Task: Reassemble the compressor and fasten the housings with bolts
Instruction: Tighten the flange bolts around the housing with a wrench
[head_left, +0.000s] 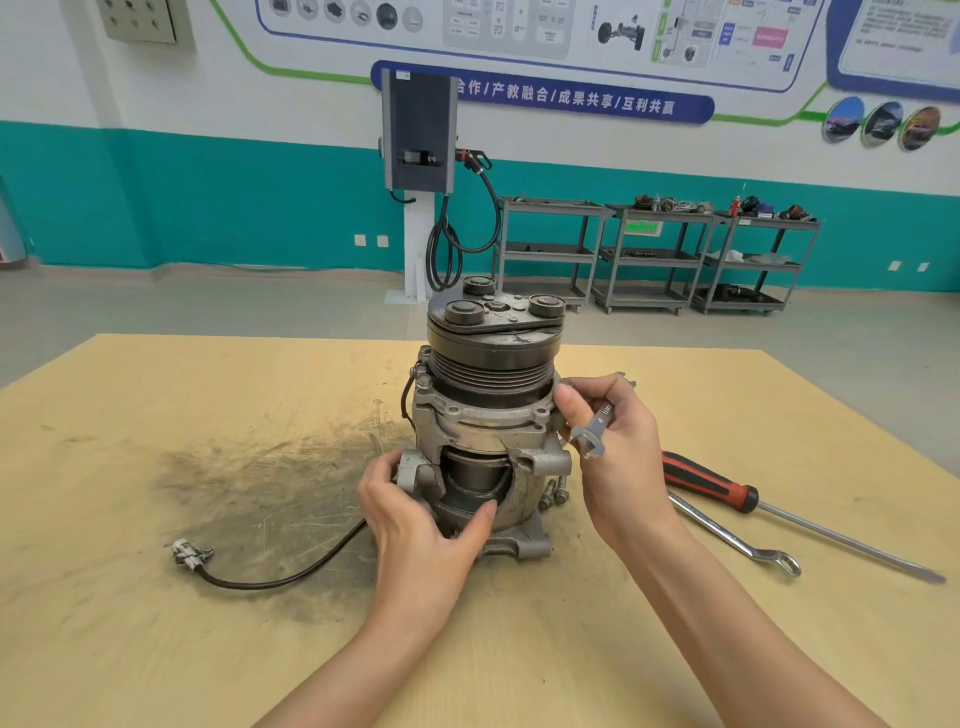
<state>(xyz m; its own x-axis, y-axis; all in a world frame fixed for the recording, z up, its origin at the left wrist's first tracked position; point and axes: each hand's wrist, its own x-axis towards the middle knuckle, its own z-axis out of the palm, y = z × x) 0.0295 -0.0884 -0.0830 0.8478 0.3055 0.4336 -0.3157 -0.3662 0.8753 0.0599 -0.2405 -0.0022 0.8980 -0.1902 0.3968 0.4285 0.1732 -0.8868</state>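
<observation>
My left hand (421, 512) fingers curl round the compressor (488, 421) base, thumb on the cutaway edge. My right hand (613, 441) grips a wrench (592, 431), fingertips at the housing flange. Compressor stands upright mid-table (156, 623); bolts (553, 493) just beside it; screwdriver (727, 493) right.

1. Wall (234, 171): white upper band, teal lower band, spanning the top of the frame.
2. Info boards (519, 26): printed diagrams along the upper edge, with a blue banner (571, 98) of white characters beneath.
3. Charging unit (418, 132): grey cabinet on a white post, upper centre (black cable looped below it).
4. Shelf carts (654, 254): three grey units, right of centre, against the wall.
5. Floor (208, 301): plain grey.
6. Electrical box (140, 21): upper left corner.
</observation>
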